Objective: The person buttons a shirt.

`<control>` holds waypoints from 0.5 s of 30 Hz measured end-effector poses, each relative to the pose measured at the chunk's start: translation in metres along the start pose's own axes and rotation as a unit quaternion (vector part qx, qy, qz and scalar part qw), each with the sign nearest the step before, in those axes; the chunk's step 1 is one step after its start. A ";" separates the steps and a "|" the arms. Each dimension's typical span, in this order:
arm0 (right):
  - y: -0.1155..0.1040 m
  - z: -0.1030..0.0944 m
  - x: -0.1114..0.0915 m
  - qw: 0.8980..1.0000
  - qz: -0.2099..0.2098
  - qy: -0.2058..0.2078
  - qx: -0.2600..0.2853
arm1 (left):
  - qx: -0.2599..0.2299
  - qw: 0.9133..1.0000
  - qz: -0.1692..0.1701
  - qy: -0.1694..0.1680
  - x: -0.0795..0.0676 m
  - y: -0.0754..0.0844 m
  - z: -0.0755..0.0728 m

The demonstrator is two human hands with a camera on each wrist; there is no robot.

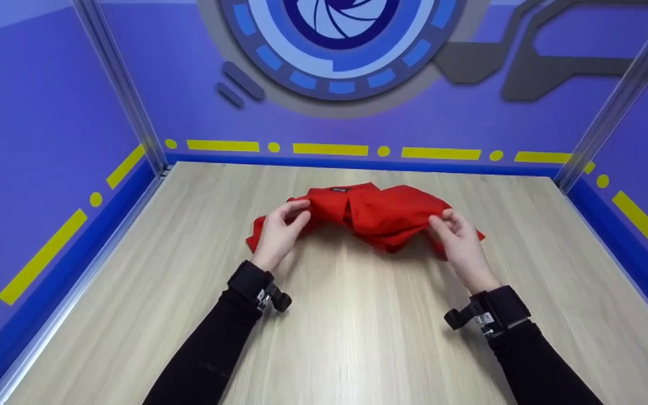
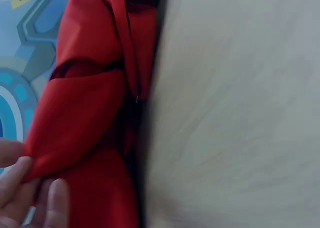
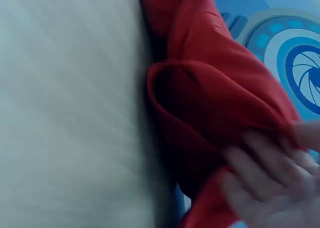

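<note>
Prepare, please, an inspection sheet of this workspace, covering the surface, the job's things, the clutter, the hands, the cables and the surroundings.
Surface: pale wood-grain table.
Job's things: red cloth, bunched, with a small dark label near its far edge.
Clutter: nothing seen.
Hands: left hand and right hand each pinch the cloth, toward opposite ends.
Cables: nothing seen.
Surroundings: blue-purple walls with yellow marks; metal posts at the far corners.

The red cloth (image 1: pixel 380 211) sits on the pale wooden worktop (image 1: pixel 352 332), between left fingers (image 1: pixel 292 207) and right fingers (image 1: pixel 460 221), before the purple wall (image 1: pixel 178 79).
</note>
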State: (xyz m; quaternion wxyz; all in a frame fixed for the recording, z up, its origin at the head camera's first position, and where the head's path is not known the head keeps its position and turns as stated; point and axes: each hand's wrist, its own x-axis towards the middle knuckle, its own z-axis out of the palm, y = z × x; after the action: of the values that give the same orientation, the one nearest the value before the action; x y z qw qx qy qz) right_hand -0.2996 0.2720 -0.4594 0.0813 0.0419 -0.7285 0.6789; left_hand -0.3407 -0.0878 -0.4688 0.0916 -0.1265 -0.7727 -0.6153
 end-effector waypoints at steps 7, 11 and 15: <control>-0.015 0.000 0.000 0.988 -0.070 0.040 0.130 | -0.034 0.991 0.129 0.036 0.001 0.015 -0.002; -0.013 -0.002 0.000 0.997 -0.034 -0.024 0.070 | 0.016 0.991 0.131 0.016 0.001 0.010 0.000; -0.003 -0.004 -0.001 0.992 0.055 -0.093 -0.059 | 0.056 0.998 0.029 0.002 -0.002 -0.001 0.003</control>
State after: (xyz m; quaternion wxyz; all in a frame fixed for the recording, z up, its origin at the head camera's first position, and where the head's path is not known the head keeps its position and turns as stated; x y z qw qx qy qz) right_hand -0.2976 0.2755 -0.4565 -0.0217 0.0599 -0.7729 0.6314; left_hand -0.3394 -0.0856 -0.4713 0.1184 -0.1424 -0.8018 -0.5681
